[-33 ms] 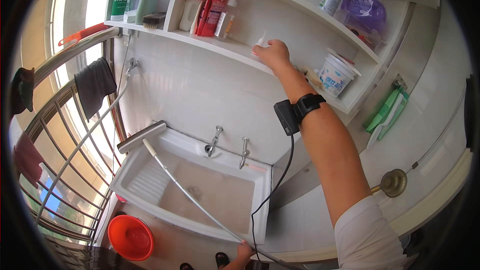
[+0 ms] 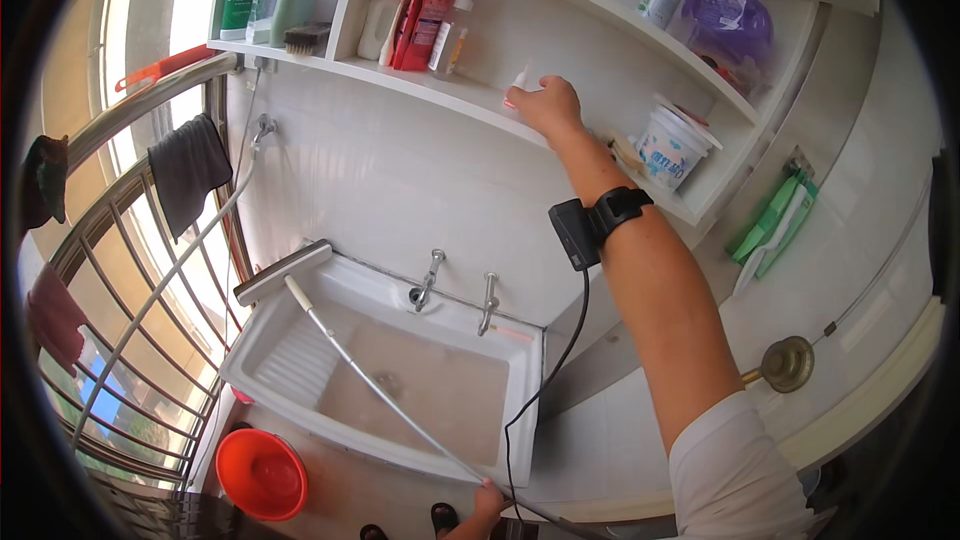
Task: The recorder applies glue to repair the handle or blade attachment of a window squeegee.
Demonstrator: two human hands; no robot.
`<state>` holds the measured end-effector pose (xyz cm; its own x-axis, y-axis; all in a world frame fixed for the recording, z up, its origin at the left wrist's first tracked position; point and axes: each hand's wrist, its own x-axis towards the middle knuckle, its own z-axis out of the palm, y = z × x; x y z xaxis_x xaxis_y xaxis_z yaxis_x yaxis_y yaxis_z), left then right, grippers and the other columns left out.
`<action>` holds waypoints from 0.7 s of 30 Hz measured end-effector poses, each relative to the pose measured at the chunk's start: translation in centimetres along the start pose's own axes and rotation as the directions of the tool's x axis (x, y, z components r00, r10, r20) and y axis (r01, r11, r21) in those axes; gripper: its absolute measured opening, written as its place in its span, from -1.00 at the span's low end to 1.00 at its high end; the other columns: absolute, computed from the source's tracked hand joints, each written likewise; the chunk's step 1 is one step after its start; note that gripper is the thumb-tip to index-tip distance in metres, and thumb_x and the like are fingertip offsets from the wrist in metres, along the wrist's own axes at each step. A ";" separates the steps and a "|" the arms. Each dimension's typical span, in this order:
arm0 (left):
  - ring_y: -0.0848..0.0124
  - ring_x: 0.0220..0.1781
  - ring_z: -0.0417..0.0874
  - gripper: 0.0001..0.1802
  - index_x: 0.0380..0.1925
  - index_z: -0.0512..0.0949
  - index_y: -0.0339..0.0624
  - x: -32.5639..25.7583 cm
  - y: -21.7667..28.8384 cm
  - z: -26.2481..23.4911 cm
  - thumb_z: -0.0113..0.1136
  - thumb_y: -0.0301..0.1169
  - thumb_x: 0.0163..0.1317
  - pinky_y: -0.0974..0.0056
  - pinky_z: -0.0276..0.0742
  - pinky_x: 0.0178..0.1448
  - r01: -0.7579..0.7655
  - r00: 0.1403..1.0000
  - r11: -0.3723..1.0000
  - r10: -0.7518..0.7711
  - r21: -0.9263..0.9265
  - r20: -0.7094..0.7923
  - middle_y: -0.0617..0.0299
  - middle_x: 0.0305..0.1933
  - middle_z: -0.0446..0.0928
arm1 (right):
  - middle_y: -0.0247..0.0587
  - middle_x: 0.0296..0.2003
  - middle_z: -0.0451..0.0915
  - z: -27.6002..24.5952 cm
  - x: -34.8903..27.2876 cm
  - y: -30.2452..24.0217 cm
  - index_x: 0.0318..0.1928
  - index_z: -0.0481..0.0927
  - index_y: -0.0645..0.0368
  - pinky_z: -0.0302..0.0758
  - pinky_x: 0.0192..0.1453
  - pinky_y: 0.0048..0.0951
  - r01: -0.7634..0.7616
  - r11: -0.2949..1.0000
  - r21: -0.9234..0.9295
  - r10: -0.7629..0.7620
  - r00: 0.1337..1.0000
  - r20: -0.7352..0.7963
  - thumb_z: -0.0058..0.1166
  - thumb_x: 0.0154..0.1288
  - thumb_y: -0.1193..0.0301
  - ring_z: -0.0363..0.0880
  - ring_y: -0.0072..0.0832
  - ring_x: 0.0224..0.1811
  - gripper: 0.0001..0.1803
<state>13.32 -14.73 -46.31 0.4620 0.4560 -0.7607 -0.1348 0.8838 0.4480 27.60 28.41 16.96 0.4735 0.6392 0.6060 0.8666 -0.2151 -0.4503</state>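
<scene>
My right hand reaches up to the middle shelf, its fingers closed round a small white bottle with a pointed nozzle and some red low on it. The bottle's base is at the shelf board. Low in the picture, my left hand grips the metal pole of a long-handled mop with a flat, bar-shaped head. This pole slants across the white sink, and the head rests on the sink's far left corner. A black device is strapped to my right wrist, with a cable hanging down.
The white shelf holds a red packet, several bottles, a brush and a white tub. Two taps stick out above the sink, which holds cloudy water. An orange-red bucket stands on the floor beside metal railings.
</scene>
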 end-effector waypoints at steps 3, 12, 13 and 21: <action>-0.19 0.01 0.68 -0.41 0.20 0.24 -0.48 -1.5 0.0 -0.7 -0.34 -0.06 0.58 -0.27 0.72 0.03 0.007 0.992 0.999 -0.011 0.036 0.122 -0.28 0.06 0.52 | 0.17 0.01 0.65 -2.6 -3.0 -1.3 0.16 0.44 0.55 0.53 0.21 -0.28 0.023 0.999 -0.038 -0.026 0.996 -0.084 0.29 0.10 0.15 0.65 -0.06 0.09 -0.23; 0.00 -0.27 0.76 -0.40 -0.04 0.40 -0.51 1.0 1.0 -0.7 -0.13 -0.01 0.53 0.02 0.80 -0.27 -0.117 0.962 0.940 0.188 0.319 -0.200 -0.19 -0.18 0.63 | -0.36 -0.39 0.62 -8.4 -34.3 4.7 -0.21 0.60 0.32 0.49 -0.24 -0.63 -0.341 0.855 0.391 -0.082 0.655 0.751 0.15 0.37 0.48 0.57 -0.70 -0.36 -0.87; -0.02 -0.23 0.75 -0.41 -0.04 0.40 -0.52 -2.1 4.7 3.2 -0.11 -0.03 0.53 0.01 0.76 -0.24 -0.069 0.979 0.941 0.127 0.332 -0.157 -0.26 -0.17 0.62 | -0.32 -0.41 0.63 -6.8 -38.0 11.6 -0.21 0.60 0.31 0.53 -0.22 -0.57 -0.398 0.903 0.162 0.053 0.477 0.877 0.14 0.36 0.47 0.62 -0.67 -0.32 -0.87; -0.06 -0.14 0.75 -0.45 -0.02 0.32 -0.52 -2.3 2.4 1.0 -0.16 -0.08 0.55 0.02 0.77 -0.24 -0.065 0.992 0.979 0.085 0.191 -0.095 -0.32 -0.02 0.55 | 0.02 -0.29 0.71 5.9 -57.1 24.4 -0.16 0.68 0.31 0.62 -0.09 -0.27 -0.424 0.905 -0.042 0.217 0.373 0.902 0.21 0.33 0.29 0.71 -0.17 -0.26 -0.71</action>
<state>12.80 -13.74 -43.03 0.3632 0.5370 -0.7614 0.0057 0.8159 0.5781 20.76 -8.97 -32.47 0.2226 0.8579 -0.4631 0.5900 -0.4967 -0.6365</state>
